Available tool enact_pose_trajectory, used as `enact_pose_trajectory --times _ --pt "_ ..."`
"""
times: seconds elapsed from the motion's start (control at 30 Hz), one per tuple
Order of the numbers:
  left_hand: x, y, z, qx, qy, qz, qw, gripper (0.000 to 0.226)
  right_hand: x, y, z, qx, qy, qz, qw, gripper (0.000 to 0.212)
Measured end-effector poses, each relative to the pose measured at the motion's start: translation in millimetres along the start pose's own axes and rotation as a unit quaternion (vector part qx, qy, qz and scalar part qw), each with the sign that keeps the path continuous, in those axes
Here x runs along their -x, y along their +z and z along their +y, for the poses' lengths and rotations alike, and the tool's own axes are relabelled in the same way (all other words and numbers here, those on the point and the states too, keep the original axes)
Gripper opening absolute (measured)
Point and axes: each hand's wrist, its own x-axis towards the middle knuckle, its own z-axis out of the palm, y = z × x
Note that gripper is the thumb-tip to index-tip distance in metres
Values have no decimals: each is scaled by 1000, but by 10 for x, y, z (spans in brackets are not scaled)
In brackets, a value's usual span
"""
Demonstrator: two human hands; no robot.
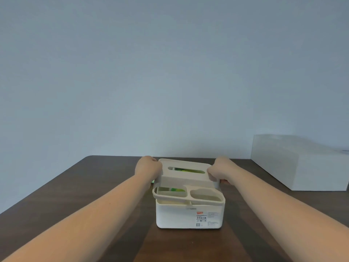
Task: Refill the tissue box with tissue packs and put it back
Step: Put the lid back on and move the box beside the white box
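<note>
A cream plastic tissue box (188, 216) with a label on its front stands on the dark wooden table (85, 190). Its lid (186, 177), with a long dispensing slot and two front compartments, sits tilted above the box body, raised at the back. My left hand (148, 168) grips the lid's left end and my right hand (220, 172) grips its right end. A green tissue pack (186, 170) shows through the slot and again under the lid's front left opening. A sliver of green peeks out by my left wrist.
A large white rectangular box (300, 165) stands at the table's back right corner. A plain pale wall rises behind the table. The table's far edge runs just behind the tissue box.
</note>
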Motion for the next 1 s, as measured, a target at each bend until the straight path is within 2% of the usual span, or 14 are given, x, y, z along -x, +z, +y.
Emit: enact_pose_trajectory --times 0.13,0.3,0.4,0.6,0.77,0.83,0.93,1.0 --pt "23 158 -37 13 -26 -9 1000 23 -106 40 137 13 6 0 1000 7" --pt "8 247 -147 -6 -23 12 1000 21 -236 135 192 -5 -8 13 1000 8" --pt "4 276 -175 20 -20 14 1000 19 -318 197 209 2 -10 8 1000 9" --pt "-25 337 -135 48 -21 -34 998 26 -423 290 229 -19 -1 0 1000 21" --pt "-158 354 -175 31 -21 -73 997 43 -471 289 198 -37 -57 -14 998 41" --pt "-199 323 -180 25 -20 -89 996 35 -480 282 177 -16 -60 -14 998 36" --pt "-219 318 -200 29 -11 -99 995 37 -518 297 173 1 -61 -9 998 38" --pt "-184 346 -223 68 -11 -91 994 46 -555 304 175 18 -71 4 997 31"
